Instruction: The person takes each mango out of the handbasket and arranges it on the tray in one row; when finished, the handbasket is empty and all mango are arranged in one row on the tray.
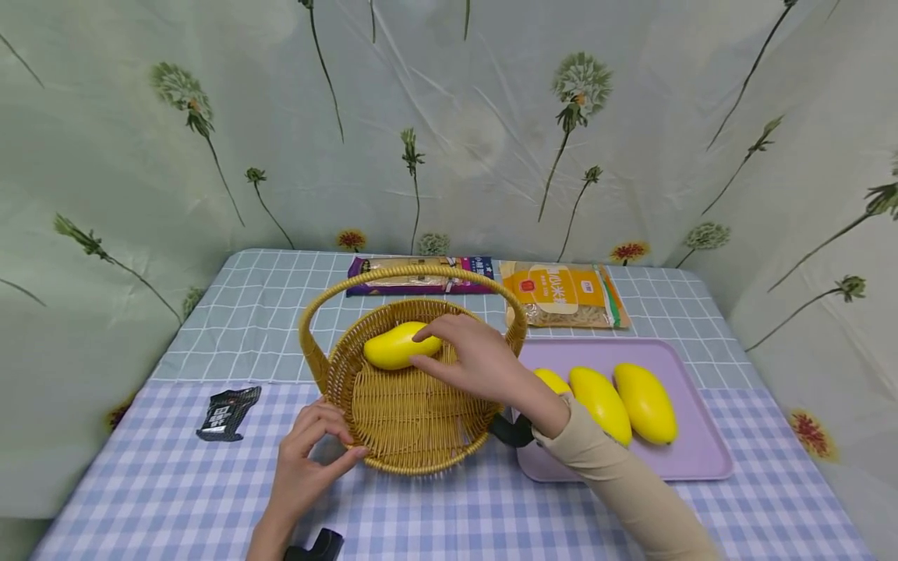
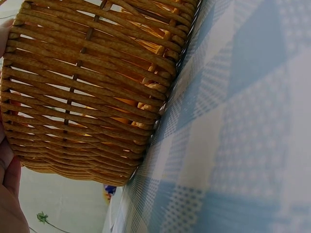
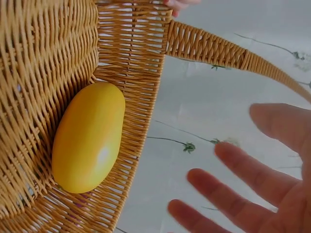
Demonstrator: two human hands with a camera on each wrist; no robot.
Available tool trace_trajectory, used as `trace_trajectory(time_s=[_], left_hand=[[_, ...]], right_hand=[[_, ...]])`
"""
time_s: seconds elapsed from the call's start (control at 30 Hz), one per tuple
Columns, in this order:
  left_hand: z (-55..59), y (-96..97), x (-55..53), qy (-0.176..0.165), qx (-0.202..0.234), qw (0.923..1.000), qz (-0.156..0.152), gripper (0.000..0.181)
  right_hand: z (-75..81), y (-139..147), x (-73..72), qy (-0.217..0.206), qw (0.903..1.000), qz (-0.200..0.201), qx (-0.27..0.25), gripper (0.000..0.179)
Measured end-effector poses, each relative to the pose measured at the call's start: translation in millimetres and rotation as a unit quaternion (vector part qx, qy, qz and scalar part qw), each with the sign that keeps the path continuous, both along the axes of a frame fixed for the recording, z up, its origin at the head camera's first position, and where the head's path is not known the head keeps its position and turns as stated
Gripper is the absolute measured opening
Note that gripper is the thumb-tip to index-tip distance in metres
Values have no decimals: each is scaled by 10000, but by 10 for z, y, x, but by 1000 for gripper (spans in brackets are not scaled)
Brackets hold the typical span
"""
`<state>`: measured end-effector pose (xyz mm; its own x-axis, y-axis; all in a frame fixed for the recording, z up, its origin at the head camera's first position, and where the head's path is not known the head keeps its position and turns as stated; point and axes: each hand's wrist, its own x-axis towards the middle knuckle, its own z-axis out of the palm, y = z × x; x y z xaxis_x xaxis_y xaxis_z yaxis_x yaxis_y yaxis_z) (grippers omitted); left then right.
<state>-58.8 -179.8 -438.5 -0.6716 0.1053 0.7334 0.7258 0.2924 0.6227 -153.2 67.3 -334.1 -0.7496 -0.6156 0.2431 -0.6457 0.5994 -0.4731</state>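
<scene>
A yellow mango (image 1: 393,347) lies in the far left part of a brown wicker basket (image 1: 414,470) with a tall arched handle. Over the basket, my right hand (image 1: 477,354) has its fingers spread; the right wrist view shows the fingers (image 3: 243,165) apart from the mango (image 3: 90,138), holding nothing. My left hand (image 1: 316,452) grips the basket's near left rim between thumb and fingers. In the left wrist view, the woven side (image 2: 82,92) of the basket fills much of the picture, and only part of the left hand (image 2: 10,194) shows at the edge.
Right of the basket, a lilac tray (image 1: 701,444) holds several more mangoes (image 1: 645,403), one partly behind the right arm. Behind stand a purple noodle packet (image 1: 365,290) and an orange grain bag (image 1: 561,296). A small black packet (image 1: 228,413) lies at left on the checked cloth.
</scene>
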Motion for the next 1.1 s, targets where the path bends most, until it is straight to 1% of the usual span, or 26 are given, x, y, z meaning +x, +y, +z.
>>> trace_trajectory(time_s=[0.13,0.27,0.43,0.57,0.73,0.93,1.1], left_hand=[[-1,-6,-8,12,26,10000,-23,24],[12,-9,-8,7,6,10000,-23,24],[35,0,2,-28,-35,10000,34,24],[48,6,9,-82,-56,9999,79,25],[38,4,5,-86,-15,10000,30,25],[27,3,10,-128,-8,9999,15,25],[14,-3,9,-149,6,9999,17,26]], right_hand=[[-9,-104,-126,-154,9993,-56,337,35],[-69,-206,-278,-318,9972,-120,671,36],[-166,-315,-452,-499,9962,-110,710,35],[-225,-383,-552,-643,9942,-141,852,35],[-284,-453,-617,-810,9908,-209,1063,33],[-329,-522,-655,-825,9849,-322,1487,36],[-354,-543,-676,-915,9798,-301,1755,40]])
